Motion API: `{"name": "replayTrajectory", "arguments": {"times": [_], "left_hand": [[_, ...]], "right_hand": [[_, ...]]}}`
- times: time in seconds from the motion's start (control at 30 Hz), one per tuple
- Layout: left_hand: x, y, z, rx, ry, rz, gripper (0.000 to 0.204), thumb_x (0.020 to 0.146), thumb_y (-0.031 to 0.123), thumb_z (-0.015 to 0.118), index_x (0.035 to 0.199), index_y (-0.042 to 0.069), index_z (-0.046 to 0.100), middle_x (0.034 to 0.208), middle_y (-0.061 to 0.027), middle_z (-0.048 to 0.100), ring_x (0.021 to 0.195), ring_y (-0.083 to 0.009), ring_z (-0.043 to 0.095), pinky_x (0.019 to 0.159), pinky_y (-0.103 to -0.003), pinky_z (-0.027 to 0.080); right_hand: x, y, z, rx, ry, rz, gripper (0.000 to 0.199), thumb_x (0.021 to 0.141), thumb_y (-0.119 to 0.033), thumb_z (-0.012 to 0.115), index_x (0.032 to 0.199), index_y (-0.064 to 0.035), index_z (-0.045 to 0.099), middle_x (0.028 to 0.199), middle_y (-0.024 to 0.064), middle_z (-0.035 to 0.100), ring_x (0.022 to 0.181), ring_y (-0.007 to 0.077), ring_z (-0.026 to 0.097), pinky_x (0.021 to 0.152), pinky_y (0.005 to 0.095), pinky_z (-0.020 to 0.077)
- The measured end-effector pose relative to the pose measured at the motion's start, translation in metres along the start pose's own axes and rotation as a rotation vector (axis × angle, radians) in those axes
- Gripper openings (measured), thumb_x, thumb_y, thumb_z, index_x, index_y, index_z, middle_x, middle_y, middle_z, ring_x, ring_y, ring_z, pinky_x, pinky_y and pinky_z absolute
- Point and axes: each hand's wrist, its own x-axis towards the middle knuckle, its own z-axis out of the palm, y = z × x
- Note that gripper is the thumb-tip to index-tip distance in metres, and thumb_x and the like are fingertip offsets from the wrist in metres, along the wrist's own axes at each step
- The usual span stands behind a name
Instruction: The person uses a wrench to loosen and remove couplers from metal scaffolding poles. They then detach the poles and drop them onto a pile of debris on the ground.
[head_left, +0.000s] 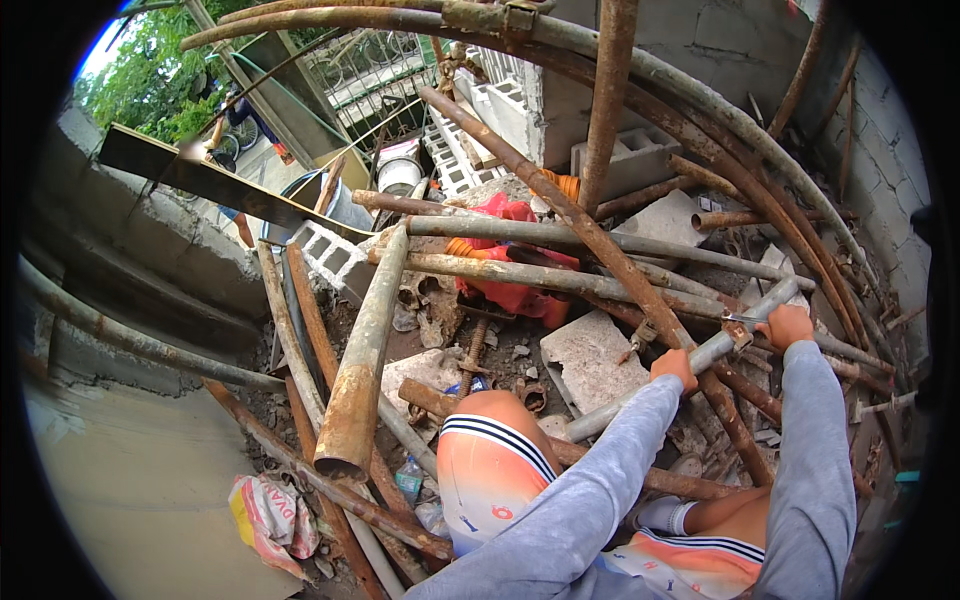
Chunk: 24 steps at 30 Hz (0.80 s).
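A grey metal pipe slants up to the right in front of my knees, lying among rusty pipes. My left hand is closed around this pipe near its middle. Further right, my right hand is closed on a thin metal wrench, whose far end meets a rusty pipe clamp fixed on the grey pipe. The fingers of my right hand partly hide the wrench handle. Close beside my left hand, a long rusty pipe crosses the grey one. Another small rusty clamp sits just left of it.
Long pipes crisscross the rubble; a wide-mouthed one points toward me. Concrete slabs, a red plastic bag and hollow blocks lie ahead. A torn sack is at left. Curved pipes arch overhead. A person stands far left.
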Motion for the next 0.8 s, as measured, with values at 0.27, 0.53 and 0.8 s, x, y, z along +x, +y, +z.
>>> {"name": "replayTrajectory", "arguments": {"times": [0.27,0.53,0.8], "left_hand": [[0.001,0.005,-0.001,0.05,-0.009,-0.02,0.043,0.066,0.022,0.08,0.104,0.004,0.074,0.108,-0.018,0.072,0.101,-0.0331,0.07,0.087,-0.042,0.058],[-0.001,0.005,-0.008,0.048,-0.077,-0.01,0.046,0.07,0.022,0.076,0.11,0.001,0.071,0.112,-0.0203,0.07,0.105,-0.034,0.068,0.091,-0.042,0.056],[-0.007,0.005,-0.005,0.06,-0.047,-0.015,0.045,0.07,0.024,0.077,0.108,0.003,0.072,0.112,-0.0204,0.071,0.104,-0.0341,0.069,0.09,-0.042,0.056]], "right_hand": [[0.001,0.009,0.009,0.04,0.046,-0.058,0.056,0.092,-0.058,0.057,0.079,-0.0063,0.076,0.079,0.0146,0.072,0.079,0.0331,0.071,0.072,0.046,0.055],[0.005,0.006,0.014,0.011,0.003,-0.042,0.055,0.093,-0.057,0.055,0.081,-0.0069,0.077,0.079,0.0135,0.072,0.081,0.0321,0.071,0.073,0.0443,0.0551],[-0.008,0.001,0.012,-0.003,-0.015,-0.011,0.053,0.093,-0.055,0.056,0.084,-0.0067,0.077,0.083,0.0142,0.072,0.078,0.0323,0.071,0.07,0.0442,0.0552]]}}
